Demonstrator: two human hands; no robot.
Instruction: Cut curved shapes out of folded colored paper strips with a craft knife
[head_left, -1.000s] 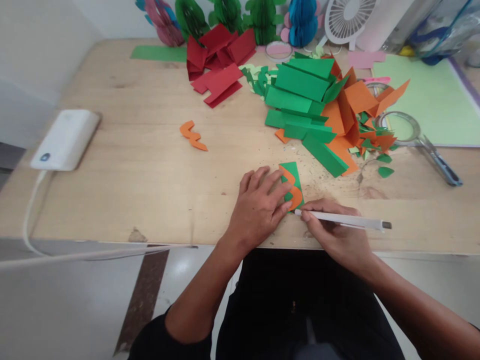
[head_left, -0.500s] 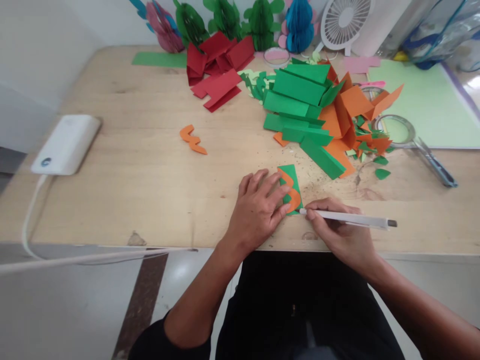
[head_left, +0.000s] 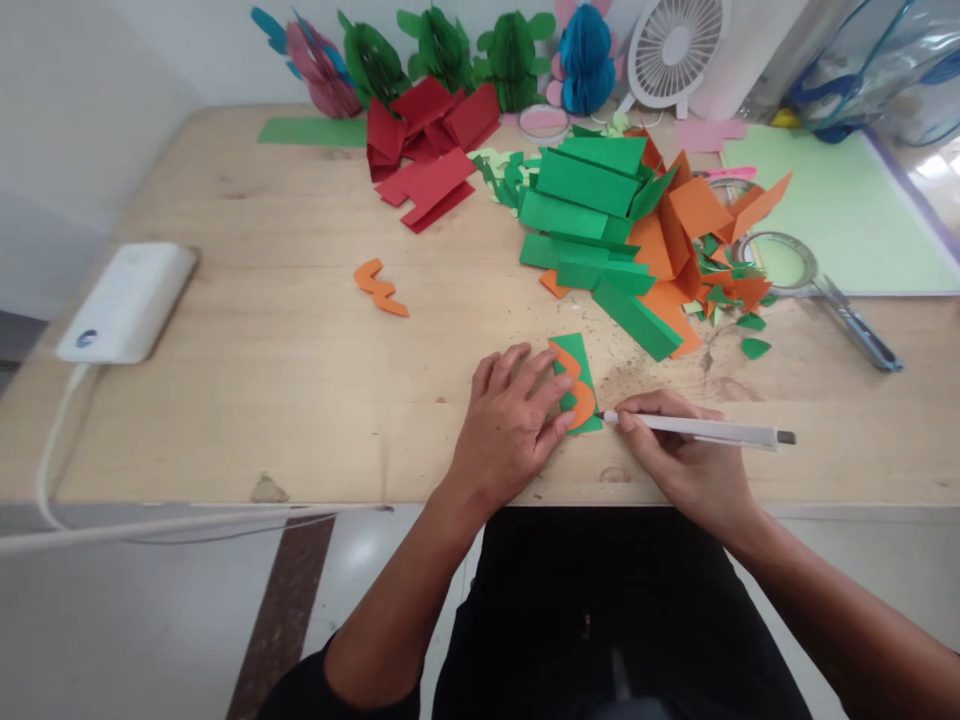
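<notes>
Wooden tabletop, which I view remotely; clear plastic, upper right, contents indistinct to me; left hand, palm down, fingers spread; right hand, gripping a white pen; green slip between both, left hand nearer, long axis running near to far, pen tip at its near right edge; orange cutout atop it, under left fingertips.

light: fairly bright, diffuse | shadows: soft | glare: floor (a pale patch) | detail: slightly soft
</notes>
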